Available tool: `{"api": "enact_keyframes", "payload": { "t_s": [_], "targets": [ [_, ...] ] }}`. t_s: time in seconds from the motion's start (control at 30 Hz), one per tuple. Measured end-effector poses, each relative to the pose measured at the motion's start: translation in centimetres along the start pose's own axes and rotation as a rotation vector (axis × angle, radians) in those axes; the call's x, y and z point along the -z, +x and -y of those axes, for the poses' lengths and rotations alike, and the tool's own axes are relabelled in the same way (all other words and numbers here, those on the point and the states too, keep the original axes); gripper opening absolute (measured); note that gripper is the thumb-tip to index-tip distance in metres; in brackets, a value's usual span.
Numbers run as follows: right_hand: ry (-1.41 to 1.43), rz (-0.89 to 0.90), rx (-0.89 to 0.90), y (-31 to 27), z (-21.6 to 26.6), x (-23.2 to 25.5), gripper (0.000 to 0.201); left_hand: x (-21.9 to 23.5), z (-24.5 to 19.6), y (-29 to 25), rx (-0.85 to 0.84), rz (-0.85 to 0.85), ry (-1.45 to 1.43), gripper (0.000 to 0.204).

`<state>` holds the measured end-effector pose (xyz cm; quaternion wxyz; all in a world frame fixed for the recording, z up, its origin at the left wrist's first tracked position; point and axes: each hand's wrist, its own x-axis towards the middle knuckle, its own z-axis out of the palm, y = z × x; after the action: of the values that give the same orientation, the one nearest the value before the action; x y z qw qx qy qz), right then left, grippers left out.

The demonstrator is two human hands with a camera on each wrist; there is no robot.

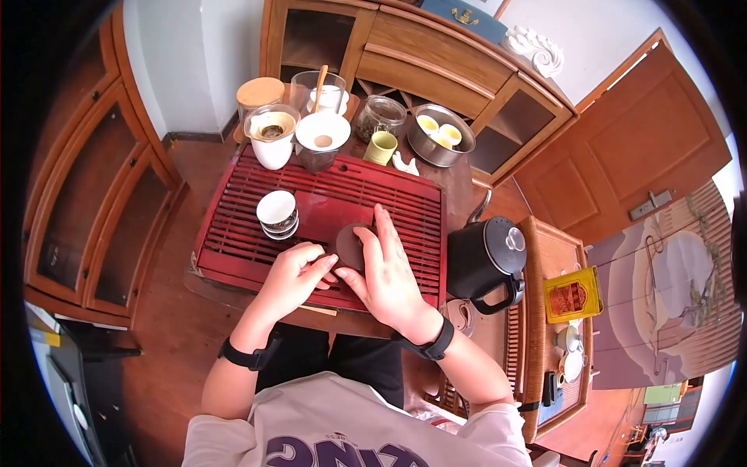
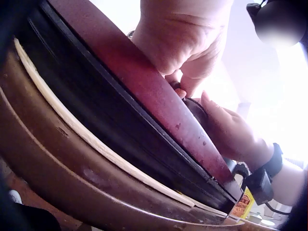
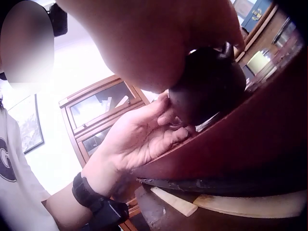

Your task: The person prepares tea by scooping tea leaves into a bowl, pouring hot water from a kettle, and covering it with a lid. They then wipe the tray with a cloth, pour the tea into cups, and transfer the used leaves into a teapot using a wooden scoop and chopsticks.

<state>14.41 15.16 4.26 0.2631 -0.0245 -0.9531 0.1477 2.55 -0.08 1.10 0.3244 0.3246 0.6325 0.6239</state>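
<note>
A dark brown clay teapot (image 1: 354, 247) sits low over the front part of the red slatted tea tray (image 1: 233, 233), largely covered by the hands. My left hand (image 1: 294, 280) pinches it at its left side with thumb and fingertips. Around its right side lies my right hand (image 1: 391, 282), thumb at the near side and longer fingers reaching past the far side. In the right wrist view the pot's round body (image 3: 209, 91) and short spout (image 3: 226, 50) show beneath that hand. Stacked small cups (image 1: 278, 214) stand left of the pot.
Behind the tray are a white-lined dripper (image 1: 323, 132), a filter cup (image 1: 271, 144), a glass jar (image 1: 381, 117), a green cup (image 1: 380, 148) and a metal bowl (image 1: 441, 152) holding yellow-white cups. A black kettle (image 1: 486, 261) stands right. A yellow tin (image 1: 573, 296) is farther right.
</note>
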Motion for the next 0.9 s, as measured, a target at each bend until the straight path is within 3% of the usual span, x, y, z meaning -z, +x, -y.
{"api": "enact_keyframes", "payload": {
  "t_s": [0.17,0.23,0.3,0.57,0.7,0.9],
  "targets": [
    [-0.019,-0.033,0.020,0.5,-0.9,0.4,0.076,0.1,-0.1,0.0,0.000,0.005,0.003,0.025],
    [0.181,0.149,-0.034,1.0,-1.5,0.8,0.074,0.0,-0.1,0.0,0.008,0.004,-0.006,0.024],
    [0.165,0.105,0.002,1.4,-1.6,0.8,0.076,0.1,-0.2,0.0,0.008,0.020,-0.017,0.024],
    [0.149,0.222,-0.029,2.8,-1.4,1.7,0.078,0.2,0.3,0.3,0.003,0.060,-0.003,0.021],
    [0.085,0.077,-0.094,4.8,-2.9,2.0,0.072,-0.4,-0.1,0.1,0.019,-0.066,-0.153,0.039],
    [-0.064,-0.068,-0.350,6.8,-8.6,1.4,0.078,0.2,0.4,0.1,0.045,-0.010,-0.156,0.030]
  ]
}}
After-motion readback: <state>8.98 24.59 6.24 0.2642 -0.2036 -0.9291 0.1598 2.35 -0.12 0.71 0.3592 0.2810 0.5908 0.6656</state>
